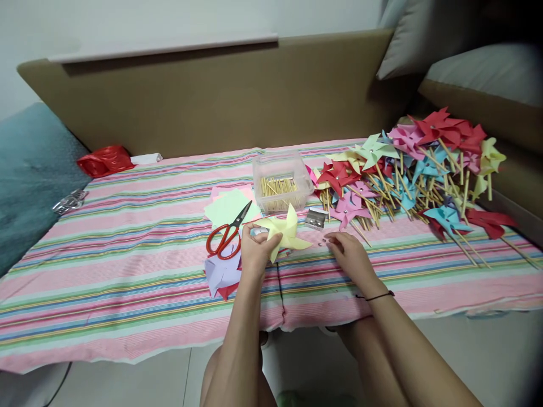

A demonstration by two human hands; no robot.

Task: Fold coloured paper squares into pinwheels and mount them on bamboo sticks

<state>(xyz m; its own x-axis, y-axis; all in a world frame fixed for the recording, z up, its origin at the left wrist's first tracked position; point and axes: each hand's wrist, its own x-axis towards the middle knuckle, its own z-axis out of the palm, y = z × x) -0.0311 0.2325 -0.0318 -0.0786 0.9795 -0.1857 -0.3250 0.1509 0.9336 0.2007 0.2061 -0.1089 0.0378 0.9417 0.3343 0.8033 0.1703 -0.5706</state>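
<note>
My left hand (255, 250) pinches a pale yellow paper pinwheel (289, 230) between thumb and fingers, its blades folded in and no stick on it. Lower right of it, my right hand (348, 251) reaches down to the cloth, fingertips together at a few small shiny thumbtacks (324, 241). It seems to pinch one, though the tips partly hide it. A small grey tack box (316, 219) lies just beyond that hand. Red-handled scissors (229, 233) rest left of my left hand, over light green paper sheets (229, 207). Folded purple paper (222, 271) lies below the scissors.
A clear plastic box (283, 202) of short wooden sticks stands behind the pinwheel. Many finished pinwheels (407, 169) on sticks pile up at the right. A red plastic bag (106, 161) sits at the far left on the striped cloth (127, 271). A brown backrest (212, 96) closes the back.
</note>
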